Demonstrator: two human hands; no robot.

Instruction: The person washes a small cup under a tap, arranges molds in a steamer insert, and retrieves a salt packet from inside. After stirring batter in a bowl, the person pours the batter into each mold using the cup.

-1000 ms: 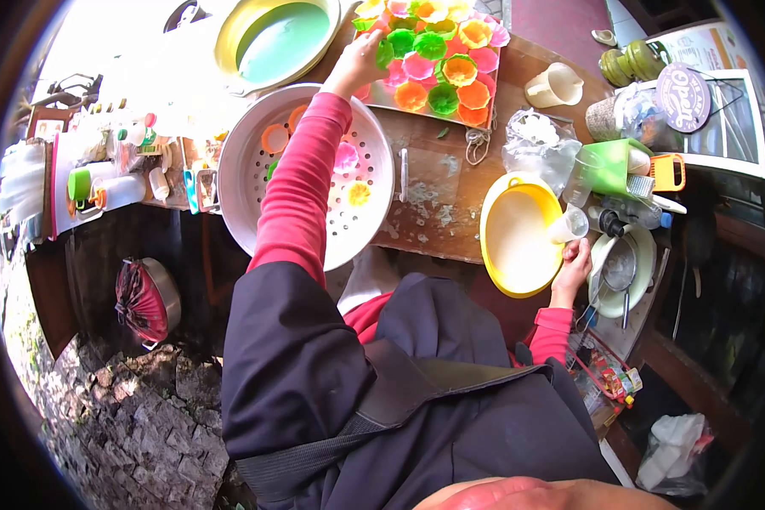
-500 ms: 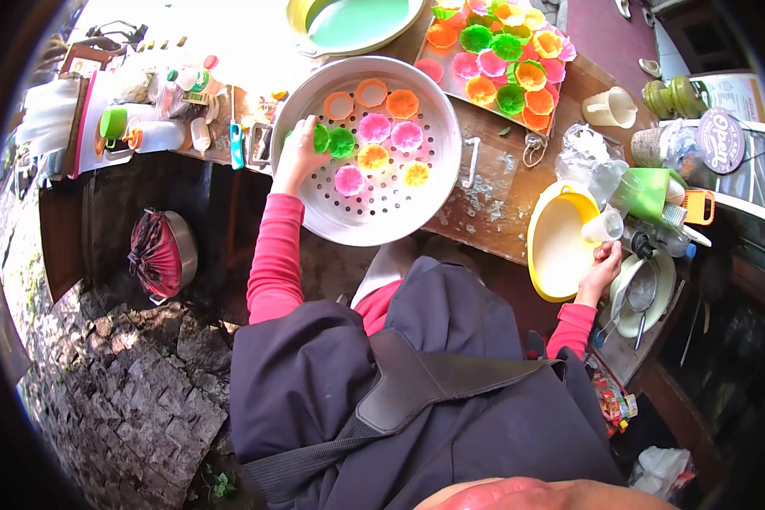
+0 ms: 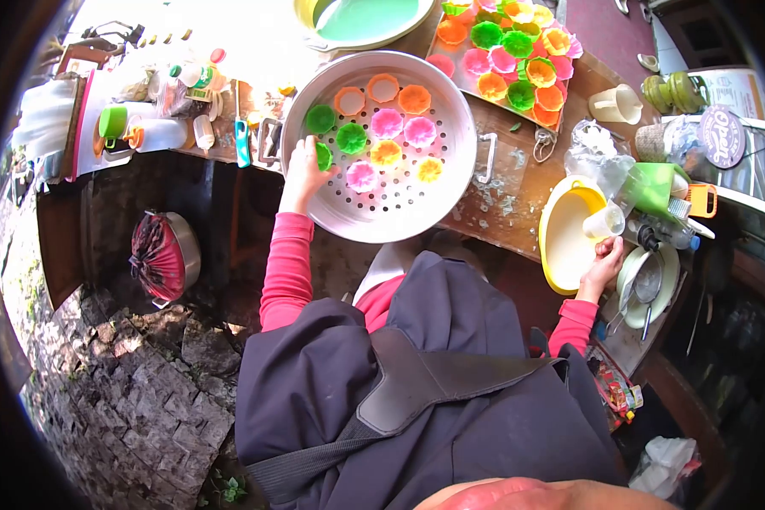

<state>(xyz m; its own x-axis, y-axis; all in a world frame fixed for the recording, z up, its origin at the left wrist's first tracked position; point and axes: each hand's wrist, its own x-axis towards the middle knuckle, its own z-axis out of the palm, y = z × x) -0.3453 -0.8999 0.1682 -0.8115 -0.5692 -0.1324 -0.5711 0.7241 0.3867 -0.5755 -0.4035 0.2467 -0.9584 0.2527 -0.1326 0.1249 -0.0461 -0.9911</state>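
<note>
My left hand (image 3: 304,177) is at the left side of a round perforated metal steamer tray (image 3: 461,170). Its fingers are closed on a small green fluted mould (image 3: 324,156) near the rim. Around it in the tray sit several more moulds: two green, such as the green mould (image 3: 351,138), and pink (image 3: 388,124), orange (image 3: 415,99) and yellow-orange ones. My right hand (image 3: 602,262) grips a clear plastic measuring cup (image 3: 603,221), held over a yellow basin (image 3: 555,276) with a pale inside. Whether the cup holds liquid is hard to tell.
A tray of many coloured moulds (image 3: 518,64) stands at the back of the wooden table (image 3: 506,212). A basin of green liquid (image 3: 370,19) is behind the steamer tray. At right are a beige jug (image 3: 616,104), plastic bags, a green container (image 3: 653,187) and a sieve (image 3: 646,280).
My left hand has shifted down and slightly right along the tray's left side. A green mould above it now shows uncovered. The view has shifted a little; my right hand still holds the cup.
</note>
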